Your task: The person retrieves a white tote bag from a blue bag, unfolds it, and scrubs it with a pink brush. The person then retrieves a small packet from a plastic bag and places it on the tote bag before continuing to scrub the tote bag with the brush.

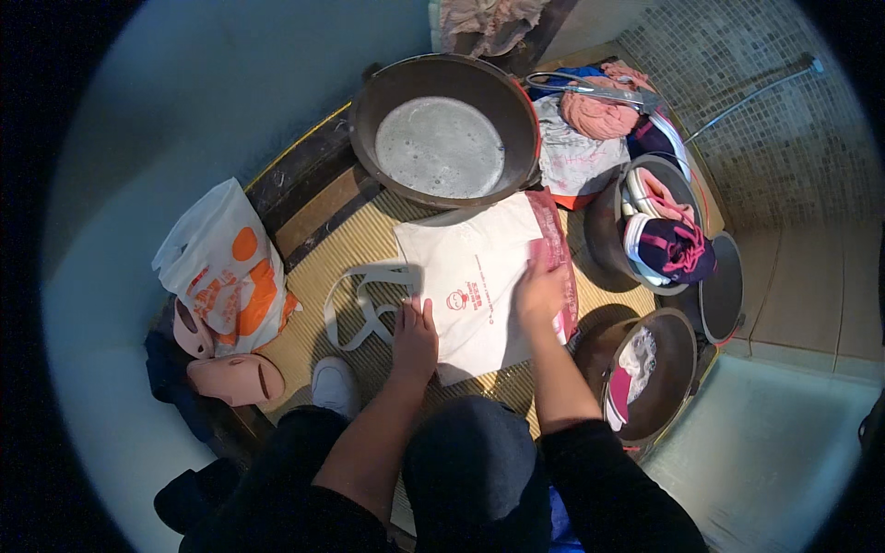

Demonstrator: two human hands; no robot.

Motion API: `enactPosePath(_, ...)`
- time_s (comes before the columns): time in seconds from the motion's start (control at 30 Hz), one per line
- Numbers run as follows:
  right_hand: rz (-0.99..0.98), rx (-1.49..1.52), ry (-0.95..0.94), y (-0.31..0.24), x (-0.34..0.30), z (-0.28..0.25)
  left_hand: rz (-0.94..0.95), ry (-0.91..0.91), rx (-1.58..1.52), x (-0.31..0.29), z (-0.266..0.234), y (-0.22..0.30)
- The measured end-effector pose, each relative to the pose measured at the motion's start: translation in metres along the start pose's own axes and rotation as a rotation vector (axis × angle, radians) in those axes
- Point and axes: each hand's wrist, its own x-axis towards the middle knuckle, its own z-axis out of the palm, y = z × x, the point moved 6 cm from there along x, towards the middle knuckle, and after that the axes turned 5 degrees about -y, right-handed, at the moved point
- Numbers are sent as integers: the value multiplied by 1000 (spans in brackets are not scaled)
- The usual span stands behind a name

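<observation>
A white cloth tote bag (479, 249) with a red printed figure lies flat on the ribbed yellowish mat in front of my knees. Its pale strap handles (343, 313) loop out to the left, and a dark pink panel (559, 249) runs along its right side. My left hand (415, 346) rests at the bag's left edge beside the straps, fingers stretched out. On the bag's right part lies my right hand (541, 295), slightly blurred, its fingers extended along the cloth near the pink panel.
A large dark basin (369, 138) of foamy water stands beyond the bag. At right are a bucket (604, 226) of shoes, another bucket (678, 387) with a wet item, and scissors (599, 89) on pink cloth. At left stand a plastic bag (221, 249) and pink clogs (235, 378).
</observation>
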Motion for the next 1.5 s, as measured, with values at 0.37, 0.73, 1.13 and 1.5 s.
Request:
enactPosePath(0.37,-543,-225,80,-30,-90,8,283,-582,-128,9,-57,-77)
enactPosePath(0.73,-840,407,-469,-239,-131,-81,-187,-411,-715,-95,-161,-228)
enactPosePath(1.13,-1067,289,-487,-284,-191,-16,-424,496,-315,-56,-254,-354)
enactPosePath(1.5,-1078,178,-654,-308,-204,1,-466,250,92,-36,-188,-371)
